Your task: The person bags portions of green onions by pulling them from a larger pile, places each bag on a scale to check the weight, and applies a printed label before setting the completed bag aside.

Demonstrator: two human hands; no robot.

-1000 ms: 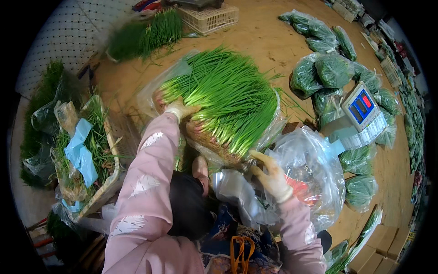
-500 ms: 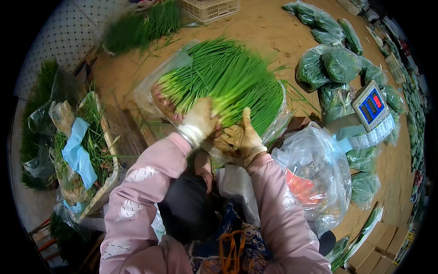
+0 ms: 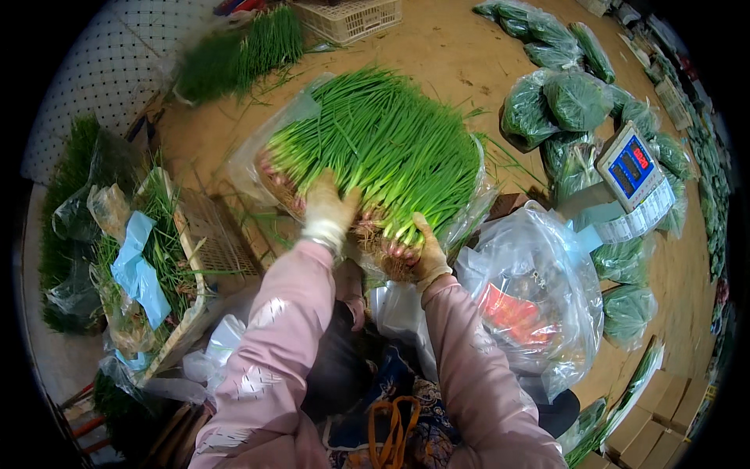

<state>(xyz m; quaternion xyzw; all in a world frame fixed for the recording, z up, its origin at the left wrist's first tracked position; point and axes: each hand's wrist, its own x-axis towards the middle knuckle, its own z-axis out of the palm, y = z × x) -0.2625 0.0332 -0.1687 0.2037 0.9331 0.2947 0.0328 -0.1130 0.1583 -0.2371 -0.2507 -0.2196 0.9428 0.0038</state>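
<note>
A broad pile of spring onions [image 3: 383,133] lies in front of me, green leaves pointing away and reddish bulbs with brown roots toward me. Clear plastic film [image 3: 254,156] sticks out from beneath the pile. My left hand [image 3: 328,209], in a pale glove, grips the bulb end at the middle of the near edge, thumb and fingers set around the stems. My right hand [image 3: 428,252], gloved too, closes on the near right corner of the bulbs with its thumb on top; its other fingers are mostly hidden.
To the right stands a scale display [image 3: 631,168] beside a large clear plastic bag [image 3: 539,289] with something red inside. Bagged greens [image 3: 578,100] lie beyond. On the left is a crate [image 3: 183,227] with loose stalks and a blue bag [image 3: 137,262]. A plastic crate [image 3: 351,19] sits at the back.
The blurred bunch of spring onions between my hands now lies flat on the pile, its bulbs at the near edge. My left hand has shifted slightly left.
</note>
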